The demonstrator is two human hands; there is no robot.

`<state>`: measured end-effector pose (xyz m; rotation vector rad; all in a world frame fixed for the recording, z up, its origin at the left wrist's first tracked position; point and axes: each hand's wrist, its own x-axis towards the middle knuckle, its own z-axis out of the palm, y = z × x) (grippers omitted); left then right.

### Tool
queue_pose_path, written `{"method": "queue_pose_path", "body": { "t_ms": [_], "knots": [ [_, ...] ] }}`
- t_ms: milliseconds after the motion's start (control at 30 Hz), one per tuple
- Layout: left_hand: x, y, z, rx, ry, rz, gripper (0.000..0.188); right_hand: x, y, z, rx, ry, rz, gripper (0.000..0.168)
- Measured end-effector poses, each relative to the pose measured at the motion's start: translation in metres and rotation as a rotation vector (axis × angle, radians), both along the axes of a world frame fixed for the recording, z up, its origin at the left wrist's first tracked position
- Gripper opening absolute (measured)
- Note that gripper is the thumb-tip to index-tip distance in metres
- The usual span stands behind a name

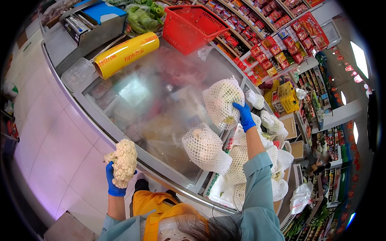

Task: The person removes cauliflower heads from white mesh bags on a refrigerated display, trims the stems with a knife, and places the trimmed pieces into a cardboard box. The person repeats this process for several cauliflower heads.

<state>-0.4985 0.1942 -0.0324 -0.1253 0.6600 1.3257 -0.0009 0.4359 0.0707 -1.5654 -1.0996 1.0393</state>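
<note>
A bare cauliflower head (125,162) rests in my left hand (114,180), which wears a blue glove and holds it by the stem side, out past the freezer's front edge. My right hand (245,116), also in a blue glove, grips a cauliflower in a white foam net (222,101) above the freezer's glass lid. Another netted cauliflower (205,147) lies on the glass just below it. Beside my right forearm, several more netted cauliflowers (238,164) are piled in and around a white foam box (221,189).
On the chest freezer (169,177) stand a yellow roll of cling film (126,55), a red shopping basket (193,27), bagged green peppers (143,18) and a clear plastic tray (77,73). Racks of red snack packets (268,54) border the far side. A person is in the distant aisle.
</note>
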Motion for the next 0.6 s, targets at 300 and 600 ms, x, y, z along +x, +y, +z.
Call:
{"method": "queue_pose_path", "body": {
  "t_ms": [300,600],
  "knots": [
    [0.003,-0.004,-0.001,0.004,-0.002,-0.027,0.062,-0.012,0.015,-0.004,0.03,-0.243,0.031,0.045],
    [0.003,-0.012,-0.004,0.045,0.011,-0.02,0.062,-0.012,0.019,-0.009,-0.014,-0.248,0.006,0.042]
  ]
}}
